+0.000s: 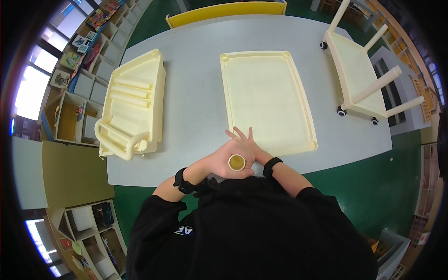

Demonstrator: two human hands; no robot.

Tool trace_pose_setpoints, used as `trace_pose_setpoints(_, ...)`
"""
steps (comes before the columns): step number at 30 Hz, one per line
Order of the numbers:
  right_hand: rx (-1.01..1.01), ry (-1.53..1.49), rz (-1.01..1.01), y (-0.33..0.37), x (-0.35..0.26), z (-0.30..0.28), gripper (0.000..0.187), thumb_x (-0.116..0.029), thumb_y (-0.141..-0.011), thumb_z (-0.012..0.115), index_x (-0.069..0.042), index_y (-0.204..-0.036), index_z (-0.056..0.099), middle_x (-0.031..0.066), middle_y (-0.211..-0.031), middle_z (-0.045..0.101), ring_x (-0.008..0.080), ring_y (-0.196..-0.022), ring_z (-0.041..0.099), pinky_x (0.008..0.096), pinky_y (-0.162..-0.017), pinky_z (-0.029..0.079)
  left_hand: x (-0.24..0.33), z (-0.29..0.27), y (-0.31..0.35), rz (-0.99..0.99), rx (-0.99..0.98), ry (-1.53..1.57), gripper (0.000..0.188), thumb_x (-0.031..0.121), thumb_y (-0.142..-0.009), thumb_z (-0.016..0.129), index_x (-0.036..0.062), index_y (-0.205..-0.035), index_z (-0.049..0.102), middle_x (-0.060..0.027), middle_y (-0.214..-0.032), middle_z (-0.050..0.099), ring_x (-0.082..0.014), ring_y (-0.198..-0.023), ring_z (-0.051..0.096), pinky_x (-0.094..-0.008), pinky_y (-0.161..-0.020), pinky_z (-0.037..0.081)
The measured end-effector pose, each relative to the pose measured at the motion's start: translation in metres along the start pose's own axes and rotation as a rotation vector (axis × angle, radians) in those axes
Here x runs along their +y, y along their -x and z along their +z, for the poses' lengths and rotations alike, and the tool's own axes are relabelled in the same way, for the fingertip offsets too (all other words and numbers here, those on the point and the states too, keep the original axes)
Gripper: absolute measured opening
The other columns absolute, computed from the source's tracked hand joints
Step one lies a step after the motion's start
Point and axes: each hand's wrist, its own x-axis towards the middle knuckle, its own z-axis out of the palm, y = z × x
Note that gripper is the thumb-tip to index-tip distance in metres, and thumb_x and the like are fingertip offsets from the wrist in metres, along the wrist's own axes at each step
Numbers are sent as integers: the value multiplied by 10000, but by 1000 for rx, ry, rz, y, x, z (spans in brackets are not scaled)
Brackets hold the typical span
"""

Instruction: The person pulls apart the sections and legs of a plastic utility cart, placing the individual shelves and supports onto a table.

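My left hand (221,160) is wrapped round a cream plastic tube (237,156), held upright close to my body with its round open end facing up. My right hand (252,145) lies against the far side of my left hand and partly beneath it. Its visible fingers are stretched out and spread over the near edge of a flat cream tray panel (263,100). The tube's lower end is hidden by my hands, so I cannot tell whether my right hand touches it.
On the left of the grey table (191,93) is a cream tray (122,74) with several loose tubes (130,92) and a curved handle (114,140). A cream shelf section (357,70) with posts and black casters stands at right. Beyond is a yellow bench (226,13); shelves (95,88) line the left.
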Motion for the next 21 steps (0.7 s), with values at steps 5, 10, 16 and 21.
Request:
trace_pose_setpoints(5, -13, -17, 1, 0, -6, -15, 895, -245, -468, 745, -277, -1291, 394, 44, -1461, 79, 304, -1343, 55, 733, -917, 119, 2, -11, 1, -67, 23, -27, 187, 10, -622, 606, 32, -503, 464, -52, -480, 468, -187, -435, 427, -273, -451, 323)
trace_pose_setpoints(10, 87, 43, -21, -6, 2, 10, 895, -253, -467, 741, -277, -1291, 391, 41, -1461, 71, 308, -1341, 60, 732, -914, 130, 3, -14, -3, -100, 50, -20, 174, 25, -631, 631, 41, -523, 496, -35, -497, 505, -155, -454, 461, -262, -477, 342)
trace_pose_setpoints(16, 96, 102, -18, -14, 5, 17, 920, -288, -459, 757, -287, -1297, 378, 44, -1459, 71, 317, -1340, 58, 733, -910, 138, 6, -17, 0, -83, 187, -103, 162, 20, -622, 630, 46, -518, 508, -31, -491, 518, -155, -440, 471, -257, -449, 331)
trace_pose_setpoints(21, 75, 44, -27, -19, -1, 4, 906, -290, -447, 763, -296, -1275, 397, 50, -1459, 82, 314, -1341, 57, 734, -914, 127, 6, -20, 4, 3, 255, -153, 190, 38, -600, 597, 48, -487, 444, -47, -460, 454, -180, -403, 426, -267, -414, 314)
